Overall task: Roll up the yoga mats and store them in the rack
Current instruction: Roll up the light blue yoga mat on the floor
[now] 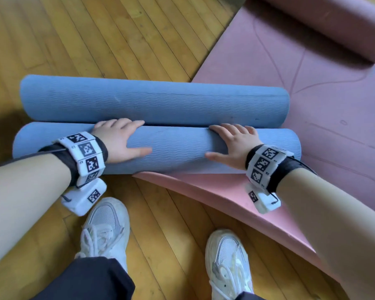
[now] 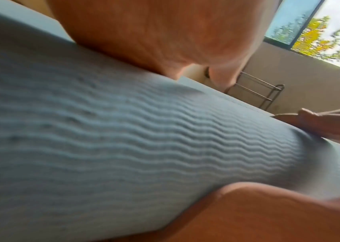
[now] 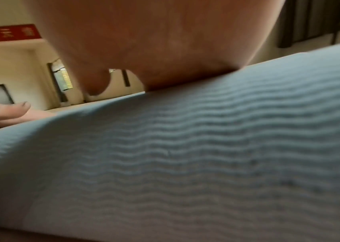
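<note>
A blue ribbed yoga mat lies on the wooden floor as two rolls side by side. The near roll (image 1: pixel 178 148) is under both hands; the far roll (image 1: pixel 154 100) lies just beyond it. My left hand (image 1: pixel 119 139) rests flat on the near roll left of centre, fingers straight and thumb spread. My right hand (image 1: pixel 234 144) lies flat on it right of centre in the same way. Up close, the left wrist view shows the roll (image 2: pixel 123 131) beneath my left palm (image 2: pixel 165 32). In the right wrist view the same ribbed roll (image 3: pixel 185 155) fills the frame under my right palm (image 3: pixel 154 41).
A pink mat (image 1: pixel 312 94) lies flat under the rolls' right ends, its far end rolled (image 1: pixel 333 24) and its near corner (image 1: pixel 214 191) curled up. My white shoes (image 1: pixel 104 226) (image 1: pixel 227 263) stand just behind the near roll. A metal rack (image 2: pixel 258 93) stands by the wall.
</note>
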Motion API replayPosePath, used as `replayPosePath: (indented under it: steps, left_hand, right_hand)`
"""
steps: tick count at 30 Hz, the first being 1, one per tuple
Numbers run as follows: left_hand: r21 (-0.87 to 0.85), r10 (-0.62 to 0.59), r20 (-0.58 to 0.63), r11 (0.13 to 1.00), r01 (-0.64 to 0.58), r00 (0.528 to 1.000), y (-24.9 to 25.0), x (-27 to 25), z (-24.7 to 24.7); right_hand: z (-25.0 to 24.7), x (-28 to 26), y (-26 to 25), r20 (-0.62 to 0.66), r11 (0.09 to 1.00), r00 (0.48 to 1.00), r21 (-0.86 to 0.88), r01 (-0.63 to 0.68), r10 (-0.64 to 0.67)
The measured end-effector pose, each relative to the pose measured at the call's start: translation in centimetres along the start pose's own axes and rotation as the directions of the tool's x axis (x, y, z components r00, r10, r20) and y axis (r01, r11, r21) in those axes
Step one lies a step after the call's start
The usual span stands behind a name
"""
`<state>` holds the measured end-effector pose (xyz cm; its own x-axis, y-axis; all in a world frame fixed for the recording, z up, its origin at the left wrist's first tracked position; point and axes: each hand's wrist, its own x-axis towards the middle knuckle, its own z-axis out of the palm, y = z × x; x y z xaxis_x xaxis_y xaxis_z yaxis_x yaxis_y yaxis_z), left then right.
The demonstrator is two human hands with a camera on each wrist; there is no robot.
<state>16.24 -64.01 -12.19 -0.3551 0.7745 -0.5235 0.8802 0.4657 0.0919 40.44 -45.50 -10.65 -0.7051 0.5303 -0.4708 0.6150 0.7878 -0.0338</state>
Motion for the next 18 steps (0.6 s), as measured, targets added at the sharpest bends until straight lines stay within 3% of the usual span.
replayPosePath:
  steps: [2, 7, 18]
  left_hand:
    - [-0.100, -0.065, -0.020, 0.993, 0.062, 0.998, 0.2, 0.7, 0.0]
    - [-0.045, -0.102, -0.040, 0.994, 0.101, 0.994, 0.4, 2.5, -0.4]
    - [0.026, -0.134, -0.066, 0.990, 0.136, 0.989, -0.1, 2.4, -0.8]
  right_hand:
    - [-0.2, 0.9, -0.2, 0.050, 0.996, 0.996, 0.056, -0.071, 0.068]
    - [-0.5, 3.2, -0.7, 0.054, 0.983, 0.983, 0.041, -0.178, 0.176]
    - [-1.4, 6.3, 0.0, 0.028, 0.969, 0.974, 0.096, -0.228, 0.226]
